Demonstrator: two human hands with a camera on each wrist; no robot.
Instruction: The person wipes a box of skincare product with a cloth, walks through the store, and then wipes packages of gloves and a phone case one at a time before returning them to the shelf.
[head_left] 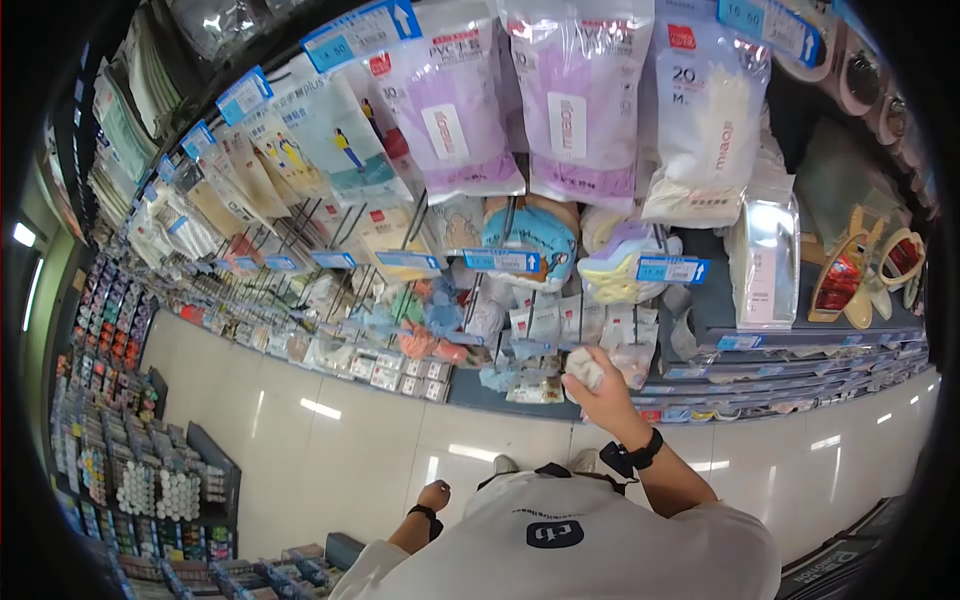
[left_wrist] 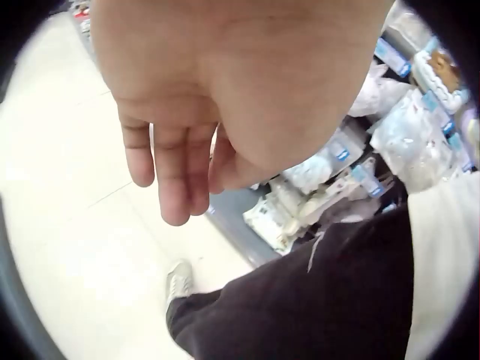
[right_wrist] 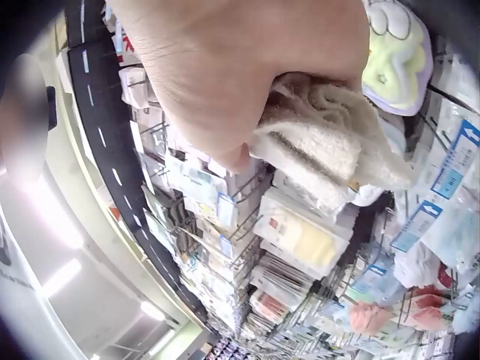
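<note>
The left hand hangs idle beside the person's hip over the pale floor, its fingers loosely straight and holding nothing. To the right, the right hand is raised to the lower hooks of the display rack, fingers curled tight round a small cream towel. This looks like a picking or hanging step at the rack; the next move likely calls for a steady grip beside the crowded packets.

Peg rack hung with packets; blue-grey shelf carries silver pouch.
</note>
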